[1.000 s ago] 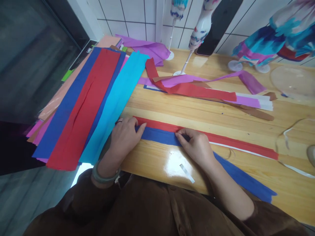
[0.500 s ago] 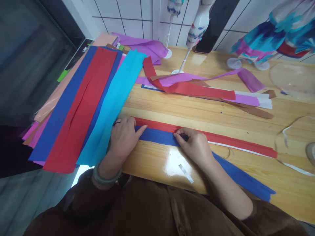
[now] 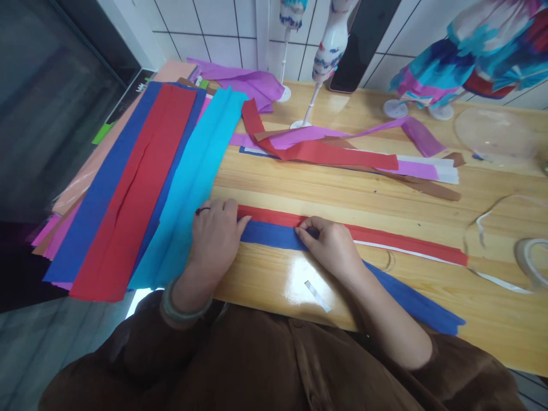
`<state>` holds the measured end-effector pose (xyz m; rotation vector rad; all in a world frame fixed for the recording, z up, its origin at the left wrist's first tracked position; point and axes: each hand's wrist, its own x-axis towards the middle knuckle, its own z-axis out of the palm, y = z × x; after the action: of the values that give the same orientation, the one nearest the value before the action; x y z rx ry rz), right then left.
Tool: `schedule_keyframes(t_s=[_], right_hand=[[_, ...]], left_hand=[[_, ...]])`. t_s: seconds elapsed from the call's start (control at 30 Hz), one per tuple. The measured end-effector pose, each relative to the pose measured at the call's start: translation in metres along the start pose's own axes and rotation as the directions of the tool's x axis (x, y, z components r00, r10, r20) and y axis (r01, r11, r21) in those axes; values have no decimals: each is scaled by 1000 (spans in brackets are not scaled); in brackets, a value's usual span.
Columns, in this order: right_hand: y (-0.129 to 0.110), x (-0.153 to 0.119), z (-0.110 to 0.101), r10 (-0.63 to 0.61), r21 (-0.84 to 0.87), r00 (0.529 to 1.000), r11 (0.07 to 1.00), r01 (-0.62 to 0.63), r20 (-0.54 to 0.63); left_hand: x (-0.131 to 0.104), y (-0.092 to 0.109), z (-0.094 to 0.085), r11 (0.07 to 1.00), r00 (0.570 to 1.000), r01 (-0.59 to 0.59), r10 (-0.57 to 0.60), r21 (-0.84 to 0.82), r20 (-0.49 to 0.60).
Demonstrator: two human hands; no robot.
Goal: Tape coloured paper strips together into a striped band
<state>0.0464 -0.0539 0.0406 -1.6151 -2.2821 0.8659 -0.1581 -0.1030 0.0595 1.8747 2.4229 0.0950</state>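
Observation:
A long red crepe paper strip (image 3: 406, 242) lies across the table with a narrow white tape line (image 3: 398, 249) along its near edge. Against that edge lies a blue crepe paper strip (image 3: 274, 235), whose right part slants away toward the table's front. My left hand (image 3: 216, 237) rests flat over the left end of both strips, thumb stretched out onto the blue one. With thumb and forefinger, my right hand (image 3: 331, 242) pinches the blue strip's upper edge where it meets the red. The forearm hides part of the blue strip.
Wide crepe sheets, including a turquoise sheet (image 3: 184, 194) and a red sheet (image 3: 137, 194), are stacked at left. Cut strips (image 3: 338, 155) lie behind. Slim white stands (image 3: 309, 108) and a phone (image 3: 355, 51) are at the back; a tape roll (image 3: 533, 260) lies right.
The whole view has shifted slightly, bringing more of the tape roll into sight. Both hands keep nearly the same places on the strips; the pinch has barely moved.

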Motion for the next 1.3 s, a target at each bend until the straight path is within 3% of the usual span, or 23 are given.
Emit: schedule_keyframes(t_s=[0.1, 0.17, 0.27, 0.47, 0.73, 0.93, 1.07, 1.3], right_hand=[[1, 1, 0, 3, -1, 1000, 1000, -3, 8], [2, 1, 1, 4, -7, 1000, 1000, -4, 1], [2, 2, 1, -8, -4, 1000, 1000, 8, -5], [6, 2, 2, -29, 45, 999, 999, 30, -30], [16, -6, -17, -38, 471, 995, 882, -7, 87], [24, -21, -41, 52, 449, 995, 890, -83, 83], [6, -44, -40, -63, 473, 994, 881, 11, 92], [-44, -83, -36, -281, 408, 952, 889, 210, 124]], left_hand=[[-10, 17, 8, 970, 971, -235, 232, -62, -53], [-18, 29, 17, 892, 900, -436, 433, -120, -54], [-28, 43, 28, 821, 834, -552, 549, -144, -59], [-31, 47, 31, 832, 834, -551, 552, -67, -8], [-31, 48, 33, 837, 838, -545, 545, -43, -22], [-32, 48, 29, 832, 834, -552, 551, -53, -19], [-35, 51, 28, 845, 850, -527, 527, -92, -29], [-37, 57, 24, 871, 889, -452, 457, -191, -19]])
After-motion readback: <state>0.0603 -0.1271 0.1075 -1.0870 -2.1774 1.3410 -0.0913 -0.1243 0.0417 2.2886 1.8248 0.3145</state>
